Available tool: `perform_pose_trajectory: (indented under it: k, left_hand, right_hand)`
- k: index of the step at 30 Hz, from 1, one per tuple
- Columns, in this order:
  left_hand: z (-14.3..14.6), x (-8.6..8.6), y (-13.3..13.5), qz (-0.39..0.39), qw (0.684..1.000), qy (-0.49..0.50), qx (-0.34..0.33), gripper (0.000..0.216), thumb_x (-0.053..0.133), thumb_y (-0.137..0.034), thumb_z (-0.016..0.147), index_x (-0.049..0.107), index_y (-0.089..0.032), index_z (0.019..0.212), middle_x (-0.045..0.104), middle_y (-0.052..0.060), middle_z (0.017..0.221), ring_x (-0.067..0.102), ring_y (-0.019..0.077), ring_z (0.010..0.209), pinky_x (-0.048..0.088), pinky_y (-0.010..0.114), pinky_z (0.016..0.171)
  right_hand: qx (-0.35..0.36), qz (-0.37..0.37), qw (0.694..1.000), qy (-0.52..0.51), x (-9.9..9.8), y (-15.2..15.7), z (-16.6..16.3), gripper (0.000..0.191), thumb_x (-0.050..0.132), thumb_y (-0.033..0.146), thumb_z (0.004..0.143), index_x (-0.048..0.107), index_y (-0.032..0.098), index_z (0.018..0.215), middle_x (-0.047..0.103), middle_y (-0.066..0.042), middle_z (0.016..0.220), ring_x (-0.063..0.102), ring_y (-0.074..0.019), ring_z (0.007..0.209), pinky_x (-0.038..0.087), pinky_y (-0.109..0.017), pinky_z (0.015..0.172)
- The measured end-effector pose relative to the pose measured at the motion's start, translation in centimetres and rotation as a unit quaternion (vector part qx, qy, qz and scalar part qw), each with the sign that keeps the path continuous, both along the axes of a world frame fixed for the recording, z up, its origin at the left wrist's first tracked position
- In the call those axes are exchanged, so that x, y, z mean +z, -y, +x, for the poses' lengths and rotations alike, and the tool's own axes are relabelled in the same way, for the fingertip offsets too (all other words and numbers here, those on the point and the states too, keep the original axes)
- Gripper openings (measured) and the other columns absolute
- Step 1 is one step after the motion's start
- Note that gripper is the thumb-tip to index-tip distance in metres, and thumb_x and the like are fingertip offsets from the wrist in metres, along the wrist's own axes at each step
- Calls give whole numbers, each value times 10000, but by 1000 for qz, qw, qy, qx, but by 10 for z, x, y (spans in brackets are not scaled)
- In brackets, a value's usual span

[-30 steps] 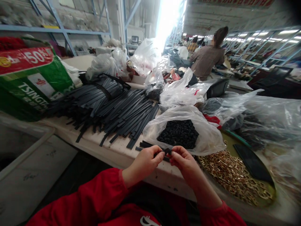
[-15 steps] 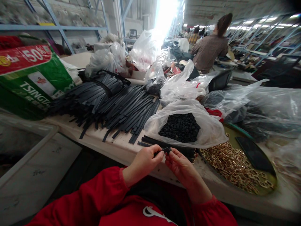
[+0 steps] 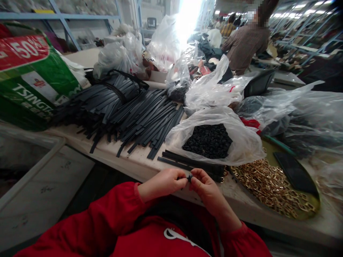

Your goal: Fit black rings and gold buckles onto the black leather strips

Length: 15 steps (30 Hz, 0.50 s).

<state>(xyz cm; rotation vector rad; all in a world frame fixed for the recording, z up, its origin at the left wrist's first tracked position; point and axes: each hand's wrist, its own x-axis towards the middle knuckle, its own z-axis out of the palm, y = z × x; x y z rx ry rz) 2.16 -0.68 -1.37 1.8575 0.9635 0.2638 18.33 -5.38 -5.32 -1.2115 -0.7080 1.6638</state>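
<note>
Just in front of the table edge, my left hand (image 3: 167, 182) and my right hand (image 3: 205, 186) meet fingertip to fingertip. Both are closed in a pinch on a small black piece (image 3: 190, 177); fingers cover most of it, so its exact kind is unclear. Right behind the hands, black strips (image 3: 184, 165) lie on the table, gold-coloured pieces at their right end. Beyond them an open clear plastic bag (image 3: 246, 148) holds a heap of small black loops (image 3: 207, 141). To the right, a round yellowish tray (image 3: 312, 210) bears many gold metal buckles (image 3: 268, 185).
Bundled black straps (image 3: 144, 117) cover the table's left part, beside a green and red bag (image 3: 34, 82). A dark phone-like slab (image 3: 294, 171) lies on the tray. Filled plastic bags (image 3: 214, 89) line the back. A white bin (image 3: 50, 182) stands lower left. Another person (image 3: 246, 43) is beyond the table.
Both hands have dipped slightly, still pinching the small black piece, and less of it shows between the fingers. The whole view has shifted a little, with the table contents appearing higher.
</note>
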Motion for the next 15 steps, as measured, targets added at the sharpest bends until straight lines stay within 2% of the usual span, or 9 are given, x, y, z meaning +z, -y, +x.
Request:
perform_pose_trajectory:
  k: [4,9,12,15]
  left_hand:
    - [2,0,2,-9,1000,24,14,231,396,-236,788,597,-144,720,550,-18,653,470,113,609,321,202,535]
    - [-4,9,8,-90,993,68,18,284,391,-172,767,519,-163,1021,565,-31,705,485,91,544,357,184,495]
    - [-7,11,10,-71,994,65,48,266,399,-163,770,502,-165,1015,559,-38,662,509,97,575,373,182,523]
    - [-7,8,14,-46,996,49,65,242,409,-177,782,502,-164,1005,590,-17,704,534,113,617,386,196,547]
  right_hand:
    - [3,-7,1000,-10,-4,1,-1,231,714,337,650,586,188,773,563,42,642,490,-82,573,372,-216,573]
    - [-54,-30,997,-37,1,0,-1,238,720,354,631,591,199,758,555,35,690,474,-89,587,381,-220,562]
    - [-52,-18,998,-29,3,4,-6,235,712,356,642,577,195,748,537,37,671,449,-86,568,369,-214,546]
    - [-47,-1,999,-7,1,10,-13,225,702,354,657,570,198,751,529,45,647,442,-86,564,364,-218,556]
